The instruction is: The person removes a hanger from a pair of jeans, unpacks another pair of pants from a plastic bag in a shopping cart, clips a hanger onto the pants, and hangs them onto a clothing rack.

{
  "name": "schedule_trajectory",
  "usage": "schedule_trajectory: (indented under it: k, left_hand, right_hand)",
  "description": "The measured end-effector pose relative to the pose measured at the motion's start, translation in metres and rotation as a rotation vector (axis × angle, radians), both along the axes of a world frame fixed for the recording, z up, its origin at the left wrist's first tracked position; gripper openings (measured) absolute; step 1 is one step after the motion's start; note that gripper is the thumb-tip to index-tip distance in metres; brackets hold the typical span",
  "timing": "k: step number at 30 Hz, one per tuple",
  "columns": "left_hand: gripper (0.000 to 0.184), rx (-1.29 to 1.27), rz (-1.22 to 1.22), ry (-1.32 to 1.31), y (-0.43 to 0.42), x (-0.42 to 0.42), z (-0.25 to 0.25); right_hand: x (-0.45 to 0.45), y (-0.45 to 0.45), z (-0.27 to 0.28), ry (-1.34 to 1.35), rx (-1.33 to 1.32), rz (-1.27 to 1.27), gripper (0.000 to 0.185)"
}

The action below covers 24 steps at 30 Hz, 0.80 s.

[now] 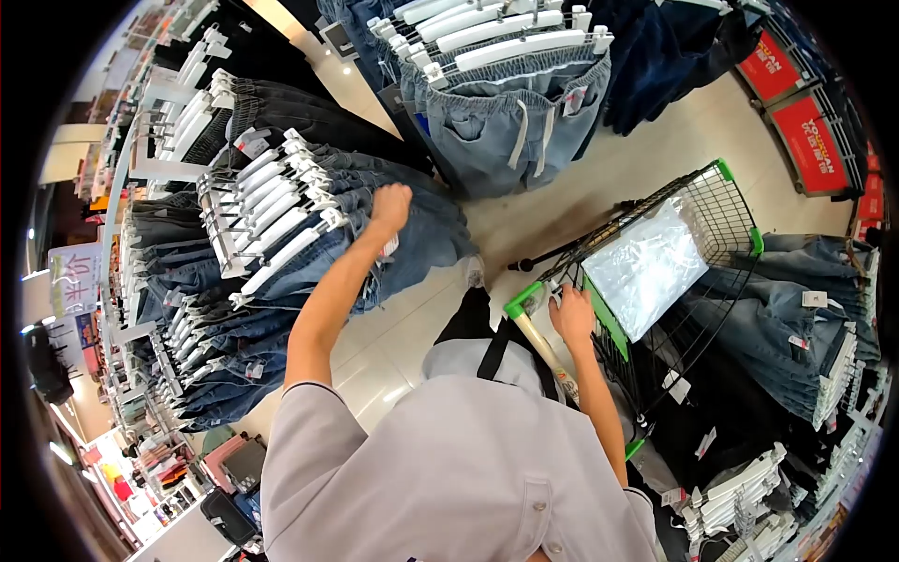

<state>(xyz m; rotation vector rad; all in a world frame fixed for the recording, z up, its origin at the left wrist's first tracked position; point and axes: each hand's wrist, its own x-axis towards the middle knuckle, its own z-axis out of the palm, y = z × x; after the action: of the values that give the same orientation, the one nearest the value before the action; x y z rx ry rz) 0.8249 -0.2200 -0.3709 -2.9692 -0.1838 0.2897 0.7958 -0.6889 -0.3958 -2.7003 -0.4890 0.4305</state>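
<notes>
My left hand (391, 208) is closed in a fist on the blue jeans (417, 239), which hang from white hangers (281, 211) on the left rack. Below that hand a price tag shows on the denim. My right hand (571, 317) is at the near end of a shopping cart (726, 201), its fingers curled over the wire frame beside the handle (548, 351). Inside the cart lies a flat, shiny clear-plastic package (646, 267) with something pale in it.
Grey-blue drawstring jeans (515, 122) hang straight ahead. Dark trousers (309, 117) fill the rack at upper left. More jeans (777, 318) hang to the right of the cart. Red sign boxes (807, 140) stand at far right. Pale floor tiles (375, 365) run between the racks.
</notes>
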Motion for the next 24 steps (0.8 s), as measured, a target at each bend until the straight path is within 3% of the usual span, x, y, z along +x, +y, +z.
schedule_trajectory:
  k: [5, 13, 15, 18, 21, 22, 23, 24]
  left_hand:
    - [0.012, -0.054, 0.108, -0.227, 0.013, 0.017, 0.006]
    - [0.010, 0.047, 0.144, -0.088, 0.011, 0.037, 0.016]
    - [0.019, 0.032, 0.115, 0.059, 0.004, 0.034, 0.020]
    - [0.016, 0.021, 0.051, 0.003, -0.007, 0.025, 0.023]
    - [0.019, -0.096, -0.167, -0.216, -0.037, 0.009, 0.028]
    - [0.018, -0.199, -0.233, -0.205, -0.058, -0.001, 0.044]
    - [0.016, -0.256, -0.207, -0.022, -0.078, -0.008, 0.048]
    - [0.016, -0.442, -0.322, -0.092, -0.085, -0.029, 0.029]
  right_hand:
    - [-0.002, -0.002, 0.000, 0.001, -0.002, -0.003, 0.031]
    - [-0.001, 0.001, 0.003, -0.004, -0.031, -0.009, 0.033]
    - [-0.002, 0.005, 0.006, 0.025, -0.024, -0.044, 0.036]
    - [0.000, 0.008, 0.007, 0.063, -0.060, -0.047, 0.038]
    - [0.000, 0.011, 0.007, 0.047, -0.088, -0.038, 0.040]
    - [0.000, 0.012, 0.008, 0.038, -0.086, -0.033, 0.041]
    - [-0.001, 0.013, 0.007, 0.046, -0.086, -0.039, 0.042]
    - [-0.001, 0.014, 0.007, 0.039, -0.078, -0.024, 0.042]
